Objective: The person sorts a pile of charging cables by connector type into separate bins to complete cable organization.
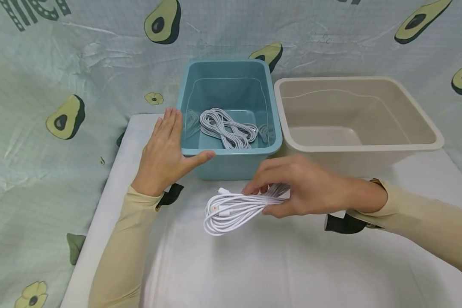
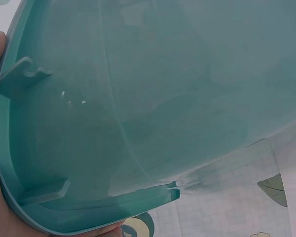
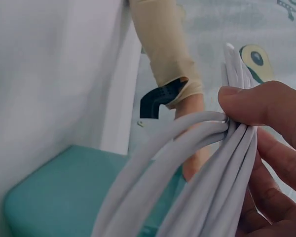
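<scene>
My right hand (image 1: 298,186) pinches a coiled white cable (image 1: 235,209) in front of the blue bin (image 1: 231,164), over the table. In the right wrist view, thumb and fingers close round the middle of the cable (image 3: 202,182), its loops spreading to either side. A small connector shows at the bundle's upper left in the head view. My left hand (image 1: 163,149) lies with straight fingers along the left rim of the blue bin, thumb stretched toward its front rim. Inside that bin rests another coiled cable (image 1: 229,128), white-grey. The left wrist view looks at the bin's outer wall (image 2: 163,98).
A beige bin (image 1: 354,149) stands right beside the blue one, with its inside floor visible. White cloth covers the table (image 1: 277,269). Behind and to the left hangs a pale sheet (image 1: 111,55) printed with avocados, close to the table's left edge.
</scene>
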### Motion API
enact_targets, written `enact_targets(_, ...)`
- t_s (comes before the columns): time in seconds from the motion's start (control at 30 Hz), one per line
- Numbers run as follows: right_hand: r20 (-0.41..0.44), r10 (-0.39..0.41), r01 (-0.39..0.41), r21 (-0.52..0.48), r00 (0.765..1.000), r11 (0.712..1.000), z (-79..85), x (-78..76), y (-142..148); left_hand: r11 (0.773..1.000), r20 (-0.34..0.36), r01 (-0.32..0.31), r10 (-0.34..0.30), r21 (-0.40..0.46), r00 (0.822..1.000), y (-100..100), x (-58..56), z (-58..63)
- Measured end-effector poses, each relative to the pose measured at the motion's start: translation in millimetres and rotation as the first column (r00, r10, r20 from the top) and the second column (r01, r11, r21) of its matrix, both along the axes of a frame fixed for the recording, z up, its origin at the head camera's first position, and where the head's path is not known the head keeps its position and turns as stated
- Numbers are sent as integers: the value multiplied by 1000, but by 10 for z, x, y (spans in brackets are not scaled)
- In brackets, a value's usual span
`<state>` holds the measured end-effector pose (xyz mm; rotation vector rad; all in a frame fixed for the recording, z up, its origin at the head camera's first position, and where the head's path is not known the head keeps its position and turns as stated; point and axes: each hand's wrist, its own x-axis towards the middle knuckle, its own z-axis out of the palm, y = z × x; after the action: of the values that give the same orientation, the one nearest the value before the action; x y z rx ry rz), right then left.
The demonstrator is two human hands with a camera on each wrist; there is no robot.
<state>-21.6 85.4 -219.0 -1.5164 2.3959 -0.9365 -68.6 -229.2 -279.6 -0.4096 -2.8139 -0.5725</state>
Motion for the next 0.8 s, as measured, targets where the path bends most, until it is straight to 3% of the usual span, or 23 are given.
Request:
enact_targets(0.37, -33, -58, 58, 2, 998, 998, 332, -211, -20, 1000, 28, -4, 4, -5, 1000, -5, -8, -3)
enact_targets(0.67, -44, -125, 124, -28, 991, 992, 500, -492, -67, 1000, -50, 12, -13, -21, 999, -17, -21, -20)
enact_targets(0.8, -18, -180, 179, -43, 983, 983, 558, -592, -108, 1000, -31, 11, -11, -17, 999, -4, -13, -8)
